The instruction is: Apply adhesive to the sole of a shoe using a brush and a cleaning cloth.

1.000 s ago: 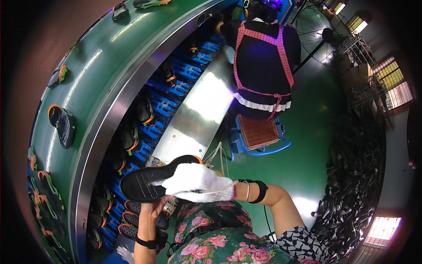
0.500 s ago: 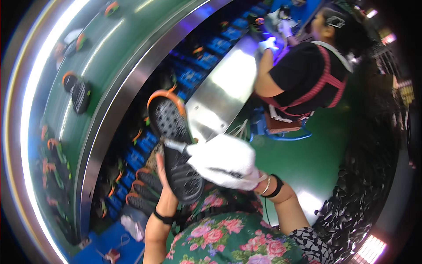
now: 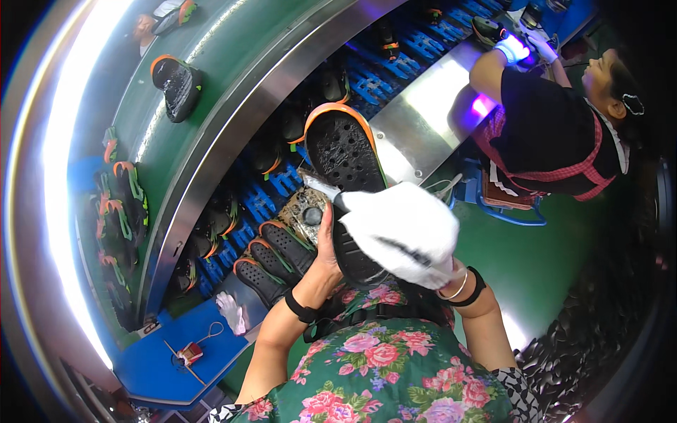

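A black clog (image 3: pixel 347 151) with holes through its sole and an orange rim is tilted up before my chest. My bare left hand (image 3: pixel 326 247) grips its left side, thumb showing along the edge; the other fingers are hidden behind it. My right hand (image 3: pixel 405 229), in a white glove, is closed round a flat brush (image 3: pixel 324 185) with a dark handle. The brush tip points left, at or just past the clog's left edge; whether it touches cannot be told. Wet-looking gloss covers parts of the inner sole.
Several black clogs (image 3: pixel 261 282) stand at left beside a stained box (image 3: pixel 300 215) with a round opening. Beyond are blue racks and a green conveyor (image 3: pixel 233 92) carrying clogs. A blue table (image 3: pixel 159 359) holds a corded item; a pale glove (image 3: pixel 231 314) lies nearby. A co-worker (image 3: pixel 550 134) sits at right.
The whole view has shifted, so the clog and both hands sit further right and higher. Both hands keep their hold. The co-worker's head and arms have moved toward the upper right.
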A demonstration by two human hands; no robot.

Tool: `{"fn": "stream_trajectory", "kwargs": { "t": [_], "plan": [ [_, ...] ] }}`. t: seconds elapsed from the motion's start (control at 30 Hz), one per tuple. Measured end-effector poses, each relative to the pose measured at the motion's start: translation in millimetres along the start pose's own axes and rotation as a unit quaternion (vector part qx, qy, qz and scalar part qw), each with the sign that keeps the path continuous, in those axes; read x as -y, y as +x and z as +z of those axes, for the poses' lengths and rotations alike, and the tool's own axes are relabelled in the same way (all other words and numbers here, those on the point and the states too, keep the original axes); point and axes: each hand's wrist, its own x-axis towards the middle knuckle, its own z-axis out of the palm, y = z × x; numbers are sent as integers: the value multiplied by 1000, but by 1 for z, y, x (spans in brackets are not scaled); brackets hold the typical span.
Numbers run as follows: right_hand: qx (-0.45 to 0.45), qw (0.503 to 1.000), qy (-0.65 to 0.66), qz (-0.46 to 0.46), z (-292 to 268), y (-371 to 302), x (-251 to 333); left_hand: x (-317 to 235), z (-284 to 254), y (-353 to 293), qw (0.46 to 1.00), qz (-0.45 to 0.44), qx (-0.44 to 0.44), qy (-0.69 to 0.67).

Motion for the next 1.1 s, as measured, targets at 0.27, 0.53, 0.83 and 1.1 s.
{"fn": "stream_trajectory", "kwargs": {
  "t": [0.27, 0.53, 0.83, 1.1],
  "plan": [
    [-25, 998, -63, -12, 8, -5, 4, 9, 29, 5, 918, 38, -225, 324],
    [-28, 995, -98, -12, 3, -10, 4, -2, 15, 14, 971, 32, -128, 202],
    [-31, 998, -51, 0, 4, -21, 6, 1, 32, 27, 983, 59, 26, 175],
    [-17, 999, -7, 27, 4, -31, 0, -1, 52, 44, 989, 95, 80, 78]
  ]
}}
